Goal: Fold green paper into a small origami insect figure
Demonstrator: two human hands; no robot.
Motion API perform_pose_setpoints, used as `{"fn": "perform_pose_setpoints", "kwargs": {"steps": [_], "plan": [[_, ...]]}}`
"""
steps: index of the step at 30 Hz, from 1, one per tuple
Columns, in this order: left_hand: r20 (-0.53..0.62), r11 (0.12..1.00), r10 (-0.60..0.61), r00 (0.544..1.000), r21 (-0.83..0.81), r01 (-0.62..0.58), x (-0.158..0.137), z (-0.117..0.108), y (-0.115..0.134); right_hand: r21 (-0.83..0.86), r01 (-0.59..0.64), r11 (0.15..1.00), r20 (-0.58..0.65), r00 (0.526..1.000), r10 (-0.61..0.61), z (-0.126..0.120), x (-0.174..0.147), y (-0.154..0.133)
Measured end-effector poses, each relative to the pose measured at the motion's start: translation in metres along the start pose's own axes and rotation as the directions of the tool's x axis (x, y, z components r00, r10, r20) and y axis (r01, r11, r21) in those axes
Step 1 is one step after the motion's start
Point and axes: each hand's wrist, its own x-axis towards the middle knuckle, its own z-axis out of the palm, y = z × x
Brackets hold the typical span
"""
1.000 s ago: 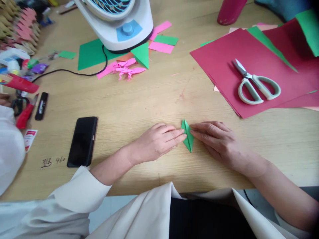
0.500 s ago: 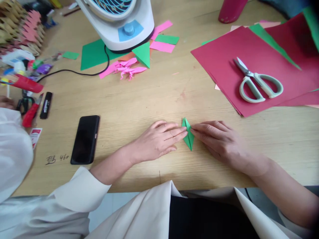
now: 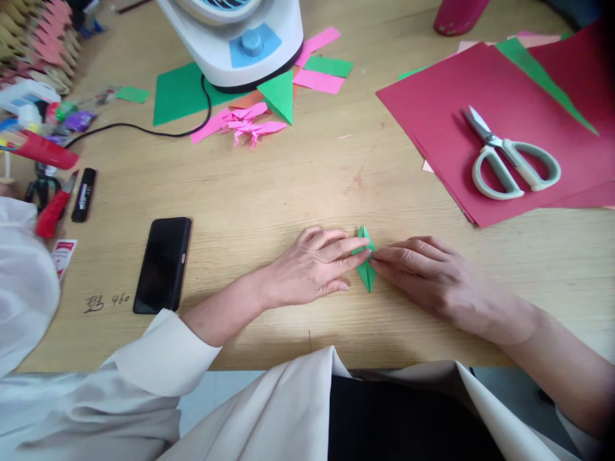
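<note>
A small folded green paper (image 3: pixel 367 274), a narrow diamond with a crease down its middle, lies on the wooden table between my hands. My left hand (image 3: pixel 319 266) rests flat with fingers stretched out, two fingertips pressing on the paper's left and middle part. At the paper's right edge my right hand (image 3: pixel 425 275) has thumb and fingers pressed together in a pinch on it. The fingertips cover part of the paper's centre.
Scissors (image 3: pixel 512 160) lie on red paper sheets (image 3: pixel 432 121) at the right. A black phone (image 3: pixel 162 266) is left of my hands. Beyond are pink folded paper figures (image 3: pixel 250 125) and a white fan (image 3: pixel 250 54). Another person's white sleeve (image 3: pixel 24 282) shows at the left edge.
My left fingers have slid slightly further over the green paper, their tips now near its right edge. The right hand still pinches that edge. The whole view has shifted a little.
</note>
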Motion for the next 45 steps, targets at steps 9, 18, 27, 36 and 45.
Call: {"fn": "perform_pose_setpoints", "kwargs": {"steps": [9,18,27,36,45], "plan": [[0.147,0.999,0.027,0.989,-0.033,-0.023,0.000,-0.002,-0.005,-0.026,0.047,0.999,-0.010,0.999,-0.047,-0.003,0.005,0.001],[0.235,0.999,0.033,0.972,-0.033,-0.026,0.001,-0.008,-0.006,0.080,0.027,0.996,0.017,0.999,-0.029,-0.005,-0.001,0.004],[0.230,0.995,0.093,0.969,-0.059,-0.082,0.000,-0.007,-0.012,0.088,-0.020,0.996,-0.083,0.996,0.027,0.004,-0.001,0.007],[0.224,0.989,0.133,0.966,-0.090,-0.115,0.001,-0.008,-0.015,0.145,-0.063,0.987,-0.053,0.996,0.072,0.003,0.006,0.012],[0.197,0.984,0.167,0.966,-0.097,-0.151,0.002,-0.009,-0.015,0.153,-0.069,0.986,-0.033,0.997,0.074,0.006,0.016,0.014]]}}
